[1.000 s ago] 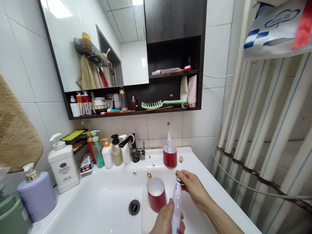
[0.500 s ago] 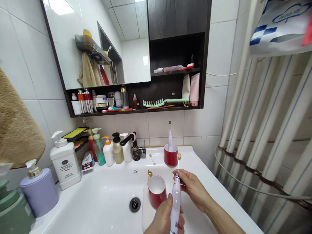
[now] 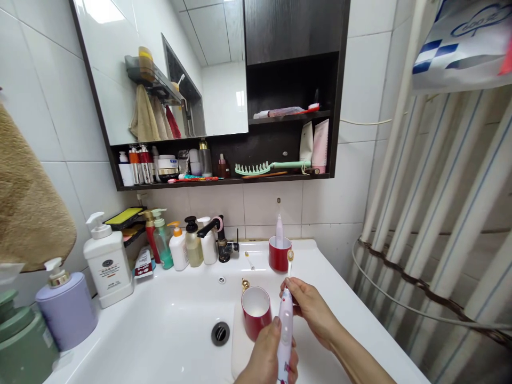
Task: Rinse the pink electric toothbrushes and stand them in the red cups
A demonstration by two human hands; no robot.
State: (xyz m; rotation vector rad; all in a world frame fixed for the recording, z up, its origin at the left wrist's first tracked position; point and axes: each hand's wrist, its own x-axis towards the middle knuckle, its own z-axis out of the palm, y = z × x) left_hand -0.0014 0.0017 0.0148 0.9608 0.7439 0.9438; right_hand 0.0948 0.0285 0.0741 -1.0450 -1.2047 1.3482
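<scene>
My left hand (image 3: 266,349) is wrapped round the pale pink handle of an electric toothbrush (image 3: 285,336), which stands nearly upright over the sink's right side. At its top, my right hand (image 3: 314,309) pinches the base of the white brush head (image 3: 290,260), bristles up; the fingers partly hide the joint, so I cannot tell whether head and handle are fully joined. Just left of the handle is a red cup (image 3: 256,314) with a white inside. Behind the brush head, a second red cup (image 3: 280,254) holds another electric toothbrush (image 3: 279,229).
A loose small brush head (image 3: 249,260) lies on the ledge of the white sink (image 3: 176,320), right of the black faucet (image 3: 224,245). Several pump bottles (image 3: 194,248) line the back and left. A dark cabinet (image 3: 296,32) hangs above; pipes (image 3: 432,213) run on the right.
The toothbrush and both hands have shifted slightly left, and the brush head leans a little more to the left. Both grips look unchanged.
</scene>
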